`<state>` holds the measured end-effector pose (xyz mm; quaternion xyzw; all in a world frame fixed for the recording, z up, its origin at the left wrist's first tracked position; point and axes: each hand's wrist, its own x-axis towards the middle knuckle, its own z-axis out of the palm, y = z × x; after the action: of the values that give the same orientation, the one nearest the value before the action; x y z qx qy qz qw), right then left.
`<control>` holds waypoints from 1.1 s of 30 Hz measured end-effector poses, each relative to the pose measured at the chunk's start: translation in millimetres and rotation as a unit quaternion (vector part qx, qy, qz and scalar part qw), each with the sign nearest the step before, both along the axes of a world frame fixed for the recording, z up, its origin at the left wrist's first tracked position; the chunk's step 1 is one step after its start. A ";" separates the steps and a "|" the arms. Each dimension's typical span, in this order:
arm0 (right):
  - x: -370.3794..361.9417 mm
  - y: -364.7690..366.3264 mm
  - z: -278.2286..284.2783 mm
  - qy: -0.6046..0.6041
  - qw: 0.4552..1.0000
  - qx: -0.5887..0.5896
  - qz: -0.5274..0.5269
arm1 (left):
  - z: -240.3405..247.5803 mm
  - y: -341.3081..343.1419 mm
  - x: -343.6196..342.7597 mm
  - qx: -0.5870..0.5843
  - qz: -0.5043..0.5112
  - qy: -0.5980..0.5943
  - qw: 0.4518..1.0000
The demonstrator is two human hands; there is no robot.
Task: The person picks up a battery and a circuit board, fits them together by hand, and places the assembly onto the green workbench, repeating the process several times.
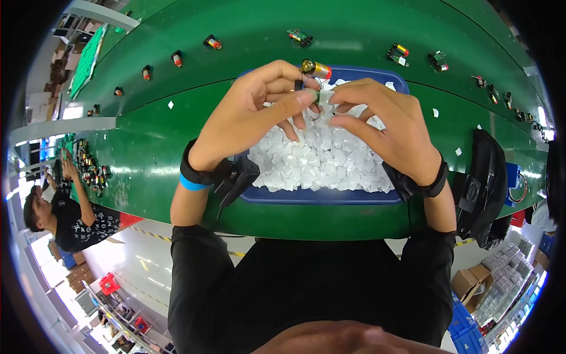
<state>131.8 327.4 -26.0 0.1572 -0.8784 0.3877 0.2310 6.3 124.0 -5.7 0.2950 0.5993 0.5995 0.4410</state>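
My left hand [253, 115] holds a small cylindrical part with a brass and red body [316, 69] and thin wires, pinched between thumb and fingers. My right hand [383, 121] meets it from the right, fingertips pinching a small white square piece [326, 96] against the part's little green board. Both hands hover over a blue tray [330, 196] filled with several white square pieces [321, 159]. Each wrist wears a black strap, the left one with a blue band.
The tray rests on a green conveyor belt [153, 153] carrying several similar small parts, such as one [212, 42] at the back. Another person [65, 215] works at the far left. A black device [483, 183] stands at the right; cardboard boxes [477, 283] lie below.
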 end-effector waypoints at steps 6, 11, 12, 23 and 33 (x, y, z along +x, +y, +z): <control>2.6 -2.9 -3.2 -0.036 0.997 0.046 -0.045 | -4.8 0.0 9.2 -0.013 0.013 0.073 0.997; 2.6 3.3 5.9 -0.098 0.987 -0.082 -0.093 | -2.2 -1.8 10.7 -0.022 0.011 0.104 0.994; 1.8 7.5 6.5 -0.125 0.981 -0.103 -0.106 | -2.0 -1.3 13.1 -0.018 0.024 0.127 0.991; 0.5 3.5 -3.4 -0.079 0.995 -0.059 -0.021 | -7.2 3.8 22.9 -0.064 0.036 0.347 0.935; 2.2 -1.2 0.4 -0.060 0.997 -0.044 -0.022 | -20.6 6.5 20.0 0.012 0.034 0.180 0.983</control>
<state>134.1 326.2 -25.7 0.1039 -0.8762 0.4292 0.1931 26.3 130.5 -26.3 0.3827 0.6713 0.5581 0.3023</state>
